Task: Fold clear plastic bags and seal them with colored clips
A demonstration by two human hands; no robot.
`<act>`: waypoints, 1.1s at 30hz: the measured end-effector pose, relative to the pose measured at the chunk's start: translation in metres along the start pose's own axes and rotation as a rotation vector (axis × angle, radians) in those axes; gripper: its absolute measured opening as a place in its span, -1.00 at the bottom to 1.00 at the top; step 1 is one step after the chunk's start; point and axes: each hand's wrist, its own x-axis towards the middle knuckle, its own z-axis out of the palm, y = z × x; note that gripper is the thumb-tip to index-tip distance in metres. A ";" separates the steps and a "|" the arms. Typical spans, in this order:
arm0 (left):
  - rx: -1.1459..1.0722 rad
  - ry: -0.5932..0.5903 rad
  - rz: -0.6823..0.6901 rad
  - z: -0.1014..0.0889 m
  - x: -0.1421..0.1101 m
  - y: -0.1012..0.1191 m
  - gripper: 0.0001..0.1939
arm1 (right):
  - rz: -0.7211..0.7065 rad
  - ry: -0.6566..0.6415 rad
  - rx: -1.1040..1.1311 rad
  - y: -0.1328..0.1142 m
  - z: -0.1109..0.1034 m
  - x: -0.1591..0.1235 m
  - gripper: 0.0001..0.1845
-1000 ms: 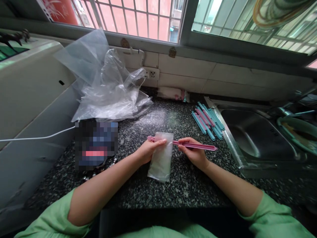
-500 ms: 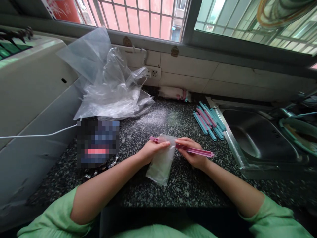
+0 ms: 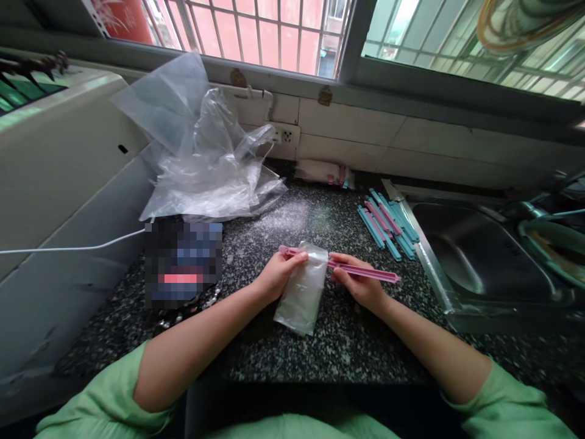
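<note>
A small clear plastic bag (image 3: pixel 302 299) hangs over the dark speckled counter, its top edge at a long pink bag sealing clip (image 3: pixel 368 272). My left hand (image 3: pixel 280 275) pinches the bag's upper left edge, thumb on top, with one end of the clip sticking out above the fingers. On the other side, my right hand (image 3: pixel 359 285) grips the clip close to the bag's right edge. The clip's channelled part points off to the right beyond those fingers. Behind the bag, the clip's middle is partly hidden, and whether it is fastened I cannot tell.
Crumpled clear bags (image 3: pixel 205 177) are heaped at the back left. Blue and pink clips (image 3: pixel 388 224) lie by the steel sink (image 3: pixel 484 256). A filled, clipped packet (image 3: pixel 317 171) rests against the wall. White powder (image 3: pixel 292 216) dusts the counter. A pixelated object (image 3: pixel 183 262) sits left.
The left thumb has slid left toward the bag's edge. Both hands, clip and bag have shifted only slightly, and the bag's lower end is a little higher.
</note>
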 end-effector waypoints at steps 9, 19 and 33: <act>-0.038 0.024 -0.011 0.003 -0.002 0.005 -0.65 | -0.017 0.256 0.129 0.001 0.005 -0.003 -0.83; 0.004 0.015 -0.006 0.002 -0.002 0.002 -0.68 | -0.258 0.222 -0.090 -0.001 0.001 0.001 -0.96; 0.025 -0.010 -0.088 0.001 -0.003 0.002 -0.63 | -0.361 0.098 -0.338 -0.004 0.000 0.001 -0.79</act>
